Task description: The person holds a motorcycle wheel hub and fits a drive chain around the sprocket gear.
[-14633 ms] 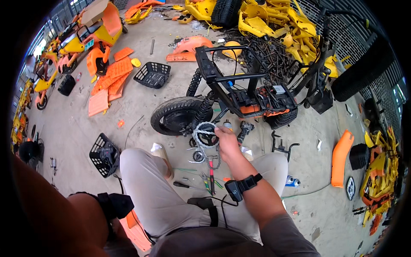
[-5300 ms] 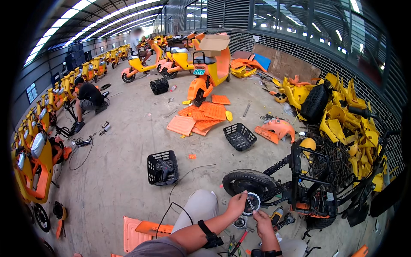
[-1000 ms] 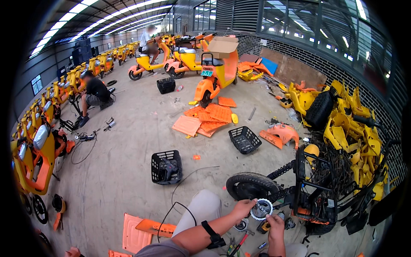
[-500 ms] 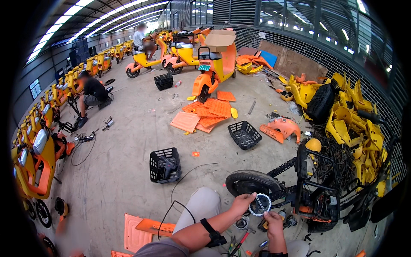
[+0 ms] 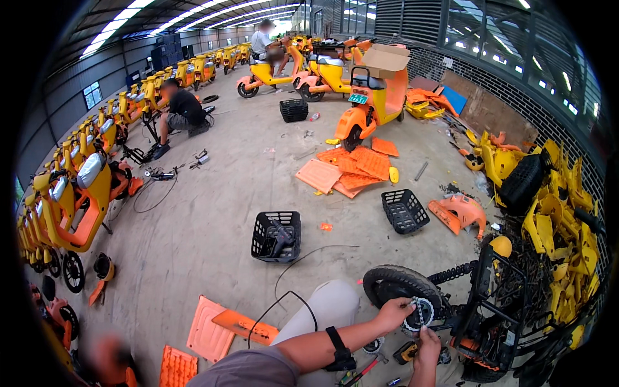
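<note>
Both hands are at a round silver-toothed ring (image 5: 422, 314), like a sprocket, with a light strip across its middle. My left hand (image 5: 396, 313) is closed, pinching its left edge between thumb and fingers. My right hand (image 5: 426, 348) is closed at its lower edge, fingertips against the strip. Just behind the ring lies a black-tyred wheel (image 5: 390, 278), joined to a stripped black scooter frame (image 5: 480, 303). Below my forearm are a second toothed ring (image 5: 374, 346), a red-handled tool (image 5: 368, 369) and a yellow-and-black power tool (image 5: 406, 352).
A black crate (image 5: 276, 237) holds a dark power tool; another black crate (image 5: 405, 211) stands farther right. Orange panels (image 5: 209, 329) lie by my left knee. Yellow plastic parts (image 5: 561, 226) are heaped at right. A person in black (image 5: 186, 106) crouches near the scooter row.
My view has turned left, so the scene sits farther right in the picture. Both hands stay at the toothed ring; the strip across it now stands more upright.
</note>
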`<action>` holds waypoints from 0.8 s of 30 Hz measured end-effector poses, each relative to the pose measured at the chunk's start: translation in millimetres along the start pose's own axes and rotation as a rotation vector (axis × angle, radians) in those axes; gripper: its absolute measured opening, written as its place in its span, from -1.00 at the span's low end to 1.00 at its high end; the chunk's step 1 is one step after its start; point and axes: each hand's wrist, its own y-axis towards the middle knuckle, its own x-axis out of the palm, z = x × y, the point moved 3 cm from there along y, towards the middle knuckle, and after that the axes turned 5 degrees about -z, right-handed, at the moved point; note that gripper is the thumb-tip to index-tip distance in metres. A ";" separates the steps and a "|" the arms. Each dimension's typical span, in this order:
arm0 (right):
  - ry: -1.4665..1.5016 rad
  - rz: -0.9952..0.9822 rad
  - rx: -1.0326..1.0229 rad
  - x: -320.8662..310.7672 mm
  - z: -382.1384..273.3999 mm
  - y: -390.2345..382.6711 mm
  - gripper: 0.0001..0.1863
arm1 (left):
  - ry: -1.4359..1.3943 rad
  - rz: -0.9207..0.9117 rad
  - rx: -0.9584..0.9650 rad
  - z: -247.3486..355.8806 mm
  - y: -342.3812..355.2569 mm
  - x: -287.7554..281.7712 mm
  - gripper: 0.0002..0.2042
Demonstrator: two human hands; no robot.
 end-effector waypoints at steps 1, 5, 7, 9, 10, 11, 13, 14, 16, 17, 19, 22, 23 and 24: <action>-0.049 -0.016 -0.011 1.9 -1.9 0.2 -0.77 | 0.025 0.029 0.003 2.3 -1.1 -1.6 -0.67; -0.344 -0.026 -0.042 11.2 -16.7 -7.9 -0.74 | 0.196 0.124 0.167 -7.7 2.6 -6.1 -0.71; -0.393 -0.019 -0.078 8.0 -11.9 -8.4 -0.75 | 0.226 0.098 0.097 -6.1 -1.6 -6.3 -0.72; -0.442 -0.012 -0.116 1.4 -6.0 -8.0 -0.75 | 0.296 0.083 0.087 -3.6 -6.0 -9.2 -0.72; -0.445 0.022 -0.161 -1.0 -5.0 -8.7 -0.78 | 0.364 0.073 0.079 -3.5 -9.3 -11.6 -0.72; -0.447 0.057 -0.207 -2.9 -4.9 -9.6 -0.80 | 0.366 0.077 0.076 -8.0 -10.7 -15.7 -0.72; -0.466 0.080 -0.210 -6.6 -7.2 -11.7 -0.84 | 0.527 0.004 0.076 -14.6 -12.7 -21.2 -0.72; -0.419 0.108 -0.213 -7.8 -9.0 -13.0 -0.85 | 0.528 0.003 0.075 -14.6 -17.4 -22.8 -0.72; -0.350 0.157 -0.203 2.2 -21.3 -24.4 -0.86 | 0.803 -0.002 0.132 -11.8 -30.0 -25.7 -0.74; -0.349 0.158 -0.198 0.4 -15.8 -24.1 -0.86 | 0.804 -0.005 0.127 -12.7 -33.4 -27.6 -0.74; -0.288 0.156 -0.162 -2.4 -6.4 -21.1 -0.87 | 1.003 -0.166 0.010 -19.4 -38.9 -27.9 -0.80; -0.246 0.179 -0.088 0.4 -9.3 -27.5 -0.84 | 1.053 -0.219 0.091 -26.4 -47.7 -24.9 -0.81; -0.231 0.192 -0.062 -3.1 -9.8 -31.7 -0.84 | 1.053 -0.241 0.095 -26.5 -47.5 -22.9 -0.81; -0.184 0.176 -0.048 -12.0 -2.7 -24.8 -0.86 | 1.091 -0.254 0.074 -26.1 -44.2 -23.6 -0.81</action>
